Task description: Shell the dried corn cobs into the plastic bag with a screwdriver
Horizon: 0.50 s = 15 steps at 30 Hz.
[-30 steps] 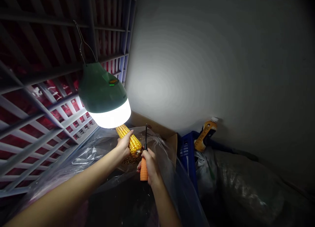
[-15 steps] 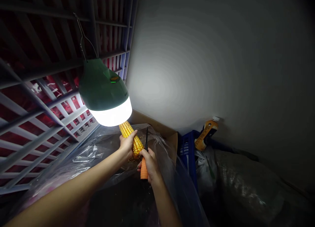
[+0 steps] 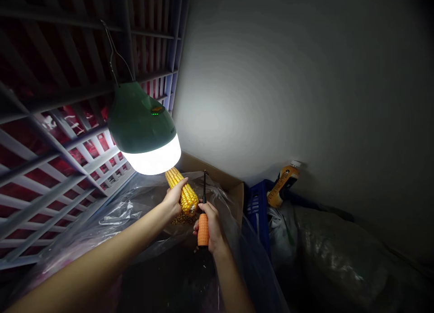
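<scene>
My left hand (image 3: 173,199) is wrapped round a yellow corn cob (image 3: 189,200), whose far end passes behind the bright lamp. Its near end tilts down toward me and shows a pale tip. In my right hand (image 3: 213,220) is a screwdriver-like tool with an orange ribbed handle (image 3: 203,229) and a thin black shaft pointing up and away, with a small bent tip. The tool stands just right of the cob, apart from it. Loose corn kernels (image 3: 184,219) lie below the cob, in a box lined with clear plastic (image 3: 125,213).
A green lamp (image 3: 144,118) hangs by a wire hook from a slatted plastic crate (image 3: 74,143) at left. Behind my hands is a cardboard box edge (image 3: 233,186). To the right are a blue crate (image 3: 259,200), an orange-labelled bottle (image 3: 283,186) and a full sack (image 3: 339,245).
My right hand has moved slightly right with the tool, opening a gap from the cob. The cob's near end has turned a little, and more loose kernels show below.
</scene>
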{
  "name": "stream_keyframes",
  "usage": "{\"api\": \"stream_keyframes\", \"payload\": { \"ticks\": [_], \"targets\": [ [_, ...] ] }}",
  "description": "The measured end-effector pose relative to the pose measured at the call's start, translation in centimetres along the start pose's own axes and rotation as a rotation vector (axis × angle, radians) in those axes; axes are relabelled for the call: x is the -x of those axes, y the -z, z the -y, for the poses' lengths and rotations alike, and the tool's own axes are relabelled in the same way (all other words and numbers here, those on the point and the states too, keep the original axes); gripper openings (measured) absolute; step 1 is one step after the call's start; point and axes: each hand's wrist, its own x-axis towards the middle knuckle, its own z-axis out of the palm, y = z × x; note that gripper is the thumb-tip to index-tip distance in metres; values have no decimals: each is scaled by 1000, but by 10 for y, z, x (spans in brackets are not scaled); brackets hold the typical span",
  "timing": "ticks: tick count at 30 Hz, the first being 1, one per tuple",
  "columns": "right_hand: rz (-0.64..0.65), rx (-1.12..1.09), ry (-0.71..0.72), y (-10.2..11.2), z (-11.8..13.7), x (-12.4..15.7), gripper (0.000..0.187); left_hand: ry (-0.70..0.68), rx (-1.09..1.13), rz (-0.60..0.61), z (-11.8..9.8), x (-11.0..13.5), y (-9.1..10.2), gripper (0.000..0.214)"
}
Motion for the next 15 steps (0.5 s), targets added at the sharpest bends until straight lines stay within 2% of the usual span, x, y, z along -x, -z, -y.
{"api": "stream_keyframes", "payload": {
  "ticks": [7, 15],
  "targets": [
    [-41, 10, -34, -7, 2, 2, 28, -38, -32, 7, 6, 1, -1, 51],
    [-43, 30, -59, -7, -3, -5, 24, -181, -96, 11, 12, 3, -1, 56]
  ]
}}
